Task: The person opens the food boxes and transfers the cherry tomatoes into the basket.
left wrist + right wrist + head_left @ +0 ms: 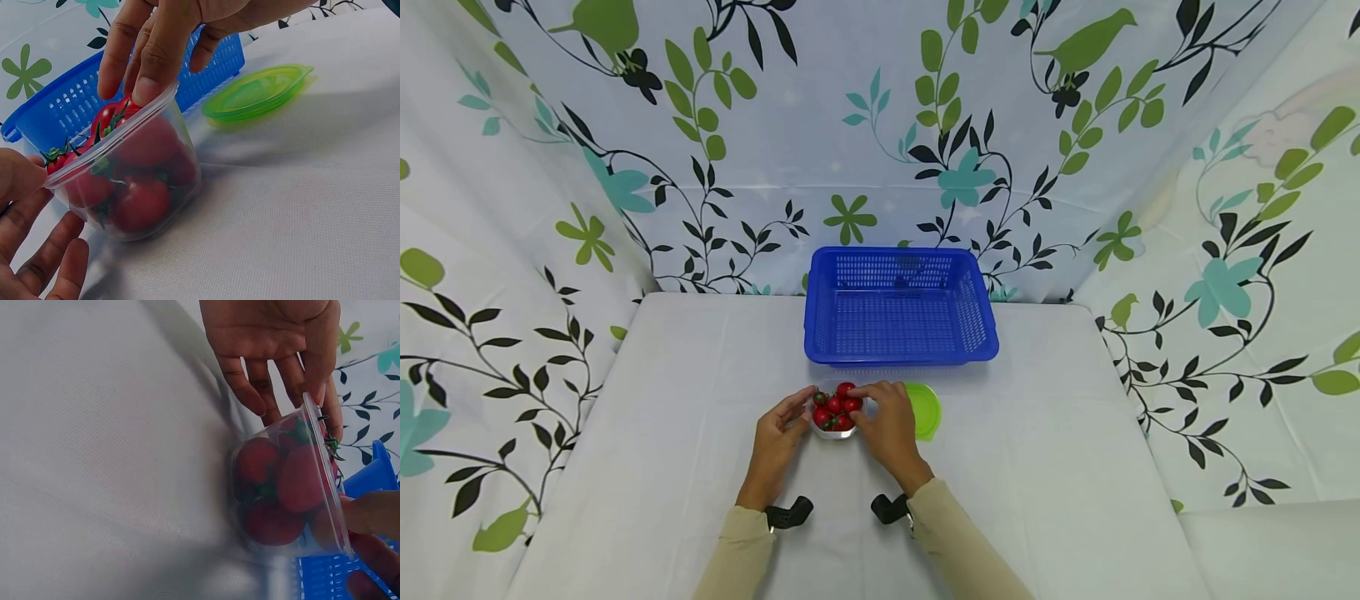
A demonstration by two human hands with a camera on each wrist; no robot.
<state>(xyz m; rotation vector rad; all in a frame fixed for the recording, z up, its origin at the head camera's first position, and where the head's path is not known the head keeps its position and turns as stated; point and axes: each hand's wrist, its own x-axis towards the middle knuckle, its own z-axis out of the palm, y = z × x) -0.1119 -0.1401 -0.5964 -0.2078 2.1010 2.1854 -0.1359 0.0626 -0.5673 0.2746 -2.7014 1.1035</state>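
Observation:
A small clear plastic container (181, 134) stands on the white cloth, heaped with red cherry tomatoes (834, 406) that have green stems. My left hand (777, 442) is at its left side, the thumb and a finger holding the rim while the other fingers spread beside the wall. From the right, my right hand (887, 429) reaches over the opposite rim. Its thumb and fingertips pinch a tomato (127, 107) at the top of the heap. In the right wrist view, the left hand (275, 337) shows above the container and the right fingers (372, 515) cross its rim.
A blue plastic basket (898, 357) with perforated walls stands just behind the container. Right of the container, partly behind my right hand, lies a green lid (927, 410). Leaf-patterned curtains (820, 125) surround the white table (1037, 467) at the back and sides.

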